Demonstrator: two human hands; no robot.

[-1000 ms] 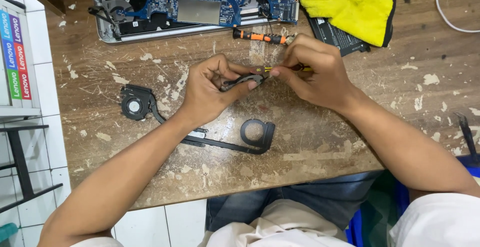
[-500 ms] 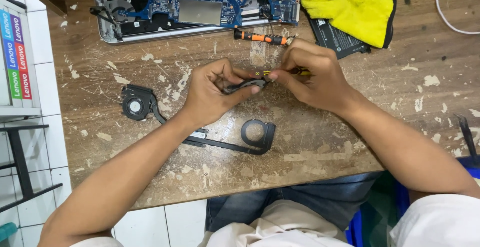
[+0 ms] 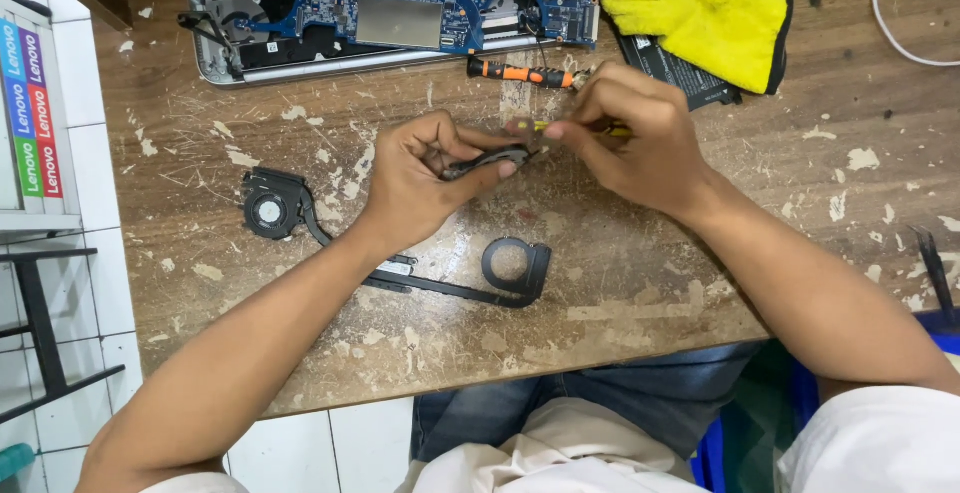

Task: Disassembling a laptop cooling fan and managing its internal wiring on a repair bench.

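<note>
At the bottom of the frame your lap shows, blue jeans and a pale shirt, pressed up to the near edge of a worn wooden table (image 3: 700, 283) whose brown top is scratched and flecked all over with pale chips. To the lower left, past the table's edge, you see white tiled floor and the black legs of a stand.

Just above the near edge, centre-left, a black heat-pipe assembly (image 3: 450, 285) lies flat, ending in a ring-shaped bracket (image 3: 515, 263) on the right and a small round fan (image 3: 272, 208) on the left.

In the middle of the frame your left hand (image 3: 415, 183) is curled shut around a small dark curved part (image 3: 487, 161), thumb and fingers pinching it above the table. Your right hand (image 3: 635, 138) is closed tight on a thin yellow-handled tool (image 3: 590, 130), its tip meeting the dark part's right end.

Just beyond your right knuckles lies an orange-and-black screwdriver (image 3: 520, 74). Along the top edge sits an opened laptop (image 3: 400, 13) with its blue circuit board bare. At upper right a yellow cloth (image 3: 700, 3) lies over a black flat pack (image 3: 670, 68), and a white cable (image 3: 895, 23) curves near the corner. At far left stands a white shelf with coloured boxes (image 3: 30, 103).
</note>
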